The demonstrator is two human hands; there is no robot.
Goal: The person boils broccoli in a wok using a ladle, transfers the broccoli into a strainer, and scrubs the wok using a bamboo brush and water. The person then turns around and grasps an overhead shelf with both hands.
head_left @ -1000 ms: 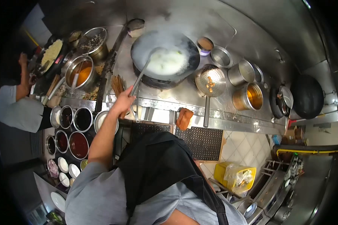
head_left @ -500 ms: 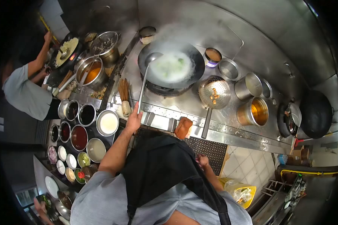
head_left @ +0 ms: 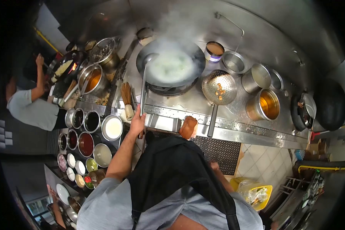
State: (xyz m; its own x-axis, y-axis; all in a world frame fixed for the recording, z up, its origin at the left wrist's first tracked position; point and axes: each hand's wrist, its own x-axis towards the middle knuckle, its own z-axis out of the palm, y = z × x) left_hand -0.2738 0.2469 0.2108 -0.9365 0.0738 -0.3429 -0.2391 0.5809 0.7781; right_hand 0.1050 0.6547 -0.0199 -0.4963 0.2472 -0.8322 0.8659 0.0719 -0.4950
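My left hand (head_left: pixel 138 123) is closed round the handle of a long metal ladle (head_left: pixel 143 92) at the stove's front edge. The ladle's bowl rests at the left inside a black wok (head_left: pixel 198 64). Pale, steaming liquid (head_left: pixel 170 69) with blurred green bits fills the wok's middle. Low beside my apron hangs my right hand (head_left: pixel 214 165), partly hidden, its fingers not clear. Just left of the ladle handle lies a bamboo wok brush (head_left: pixel 127 100). Right of the wok is a perforated strainer (head_left: pixel 227 90) holding several small brown pieces. A folded orange-brown cloth (head_left: pixel 188 127) sits on the front ledge.
Metal pots (head_left: pixel 256 78) and a pot of amber liquid (head_left: pixel 270 104) stand to the right. Several sauce and ingredient containers (head_left: pixel 87 145) crowd the left. A co-worker (head_left: pixel 34 105) tends another flaming wok at far left. A yellow bin (head_left: pixel 262 203) stands low right.
The view has shifted slightly. My left hand still grips the ladle, whose bowl stays in the wok. My right hand shows less now. The co-worker's wok is tilted with flames beside it.
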